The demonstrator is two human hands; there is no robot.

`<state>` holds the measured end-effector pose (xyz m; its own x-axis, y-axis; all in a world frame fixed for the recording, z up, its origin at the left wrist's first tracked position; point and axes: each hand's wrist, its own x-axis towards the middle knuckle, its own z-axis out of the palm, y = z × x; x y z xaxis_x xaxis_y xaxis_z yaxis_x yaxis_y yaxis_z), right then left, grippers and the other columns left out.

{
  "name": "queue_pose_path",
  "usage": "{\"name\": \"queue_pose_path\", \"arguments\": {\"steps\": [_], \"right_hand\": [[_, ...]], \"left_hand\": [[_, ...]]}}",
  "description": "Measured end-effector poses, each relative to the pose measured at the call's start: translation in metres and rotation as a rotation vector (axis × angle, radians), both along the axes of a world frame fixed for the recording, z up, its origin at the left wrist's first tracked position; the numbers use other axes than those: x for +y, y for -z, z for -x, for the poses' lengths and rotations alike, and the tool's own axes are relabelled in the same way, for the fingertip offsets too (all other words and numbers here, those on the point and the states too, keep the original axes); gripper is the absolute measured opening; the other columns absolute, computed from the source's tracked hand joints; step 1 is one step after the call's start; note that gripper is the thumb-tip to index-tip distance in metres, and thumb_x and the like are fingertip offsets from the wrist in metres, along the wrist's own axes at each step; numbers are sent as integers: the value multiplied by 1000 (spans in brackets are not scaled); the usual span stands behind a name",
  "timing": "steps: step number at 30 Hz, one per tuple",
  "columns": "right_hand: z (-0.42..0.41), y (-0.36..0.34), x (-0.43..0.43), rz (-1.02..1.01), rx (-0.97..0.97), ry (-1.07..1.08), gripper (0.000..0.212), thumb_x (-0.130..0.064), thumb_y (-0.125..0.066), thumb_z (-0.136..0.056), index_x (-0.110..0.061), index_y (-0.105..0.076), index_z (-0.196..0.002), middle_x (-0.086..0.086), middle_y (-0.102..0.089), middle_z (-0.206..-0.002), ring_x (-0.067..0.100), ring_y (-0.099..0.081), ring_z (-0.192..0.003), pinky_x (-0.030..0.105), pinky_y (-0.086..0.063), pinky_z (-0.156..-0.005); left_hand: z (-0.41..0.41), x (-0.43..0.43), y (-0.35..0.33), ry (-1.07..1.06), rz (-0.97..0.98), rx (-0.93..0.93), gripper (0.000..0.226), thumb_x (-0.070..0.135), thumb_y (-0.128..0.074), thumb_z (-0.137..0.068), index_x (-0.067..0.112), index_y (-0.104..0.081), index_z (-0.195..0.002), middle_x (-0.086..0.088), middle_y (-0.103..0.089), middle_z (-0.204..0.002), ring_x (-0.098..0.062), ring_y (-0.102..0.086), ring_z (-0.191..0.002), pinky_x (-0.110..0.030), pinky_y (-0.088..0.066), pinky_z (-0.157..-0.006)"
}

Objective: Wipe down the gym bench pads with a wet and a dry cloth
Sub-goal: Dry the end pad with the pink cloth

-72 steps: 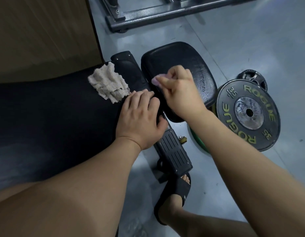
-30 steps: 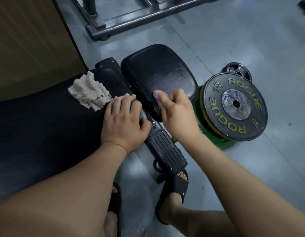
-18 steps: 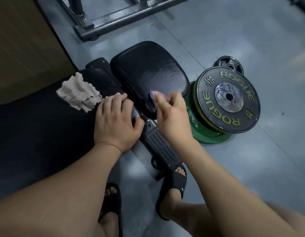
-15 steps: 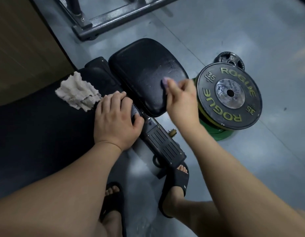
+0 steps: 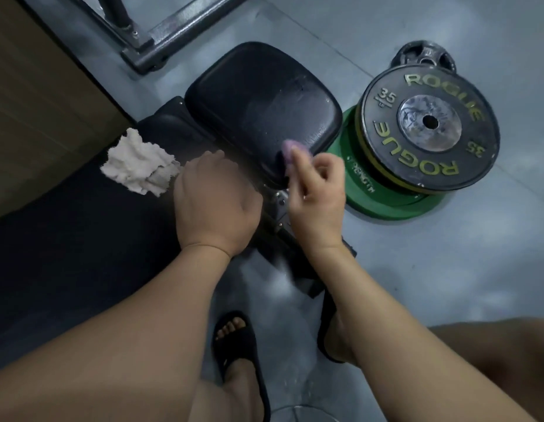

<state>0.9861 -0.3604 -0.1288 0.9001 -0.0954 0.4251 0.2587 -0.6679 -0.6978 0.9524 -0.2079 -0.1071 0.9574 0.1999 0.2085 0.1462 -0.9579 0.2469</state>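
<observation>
— Biggest first. Where are the pads?

— The back pad (image 5: 66, 239) runs off to the left of the seat pad (image 5: 258, 102). Both are firm vinyl fixed to a frame, so I'd expect them to take pressure without shifting, and to be slick where damp.

— The plates (image 5: 429, 126)?

— Stacked on the floor just right of the seat pad. They look heavy, and there's no need to touch them.

— Hands?

— The left hand (image 5: 215, 205) rests on the back pad's end, just left of the seat pad. Its fingers are blurred, so I can't tell how they lie, and nothing shows in it. The right hand (image 5: 316, 190) is at the seat pad's near edge, thumb and fingers pinching the purple cloth (image 5: 287, 150).

— The other cloth?

— The beige cloth (image 5: 136, 166) lies crumpled on the back pad, left of the seat pad, with no hand on it. It looks soft and light, so a bunched grab anywhere should do.

— And the purple one?

— It's small and limp. A pinch might let it slip on wet vinyl, so flatter fingers over it would likely hold better. I can't tell which cloth is wet.
</observation>
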Motion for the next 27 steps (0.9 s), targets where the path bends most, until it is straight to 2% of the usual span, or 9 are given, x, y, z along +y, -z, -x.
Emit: {"name": "queue_pose_path", "arguments": {"steps": [2,5,8,11,17,20,22,26,27], "right_hand": [[5,0,10,-188,73,176,32,-7,-65,-97,-12,-71,-128,8,-50,-102,6,-46,-87,9,-40,-88],[19,2,25,-312,134,229,37,-5,-66,-95,-11,-69,-131,8,-52,-107,0,-47,-92,4,-36,-94],[-6,-6,11,-404,250,315,40,-14,-63,-99,-23,-65,-137,3,-54,-100,-4,-51,-82,-1,-34,-85],[-36,-9,-4,-472,400,408,42,-26,-56,-103,-35,-58,-144,5,-60,-98,0,-56,-84,-2,-33,-79],[17,-7,17,-525,454,303,41,-25,-58,-102,-31,-60,-142,5,-64,-97,-4,-56,-85,5,-37,-82],[-21,-1,-2,-630,484,378,37,-25,-57,-101,-31,-65,-136,3,-74,-106,2,-62,-88,23,-47,-92],[-34,-2,-6,-732,504,410,35,-23,-57,-101,-27,-66,-135,-1,-75,-114,-6,-57,-83,19,-44,-92],[4,6,10,-672,545,332,15,-25,-57,-98,-24,-72,-98,5,-71,-88,9,-54,-78,33,-48,-81],[7,6,8,-662,555,314,15,-25,-58,-98,-23,-73,-100,4,-71,-86,10,-55,-77,34,-49,-81]], "left_hand": [[0,-1,-1,-5,-4,10,39,40,-51,-86,15,-59,-115,-8,-55,-138,-31,-45,-133,-48,-34,-110],[-1,-2,-1,-1,-13,1,39,39,-50,-87,13,-59,-115,-9,-55,-137,-32,-45,-133,-49,-35,-110],[1,-2,-1,7,-20,0,38,39,-50,-89,12,-58,-115,-9,-54,-137,-33,-44,-133,-49,-33,-111],[1,-3,-1,8,-27,-7,38,38,-50,-89,11,-57,-115,-9,-54,-135,-33,-45,-132,-49,-34,-110],[0,-5,2,10,-45,-42,36,36,-53,-88,10,-57,-114,-10,-55,-131,-34,-47,-128,-49,-37,-107],[2,-4,3,19,-46,-37,37,36,-53,-88,10,-57,-115,-10,-55,-133,-33,-47,-129,-50,-38,-107],[1,-4,2,21,-55,-29,38,36,-53,-89,10,-57,-117,-10,-54,-134,-33,-46,-129,-49,-38,-107],[1,-6,1,15,-52,-24,38,36,-51,-89,11,-56,-117,-10,-53,-136,-32,-45,-129,-48,-36,-108],[1,-6,1,14,-51,-24,38,36,-51,-89,11,-56,-117,-10,-53,-136,-33,-45,-129,-48,-35,-108]]}}
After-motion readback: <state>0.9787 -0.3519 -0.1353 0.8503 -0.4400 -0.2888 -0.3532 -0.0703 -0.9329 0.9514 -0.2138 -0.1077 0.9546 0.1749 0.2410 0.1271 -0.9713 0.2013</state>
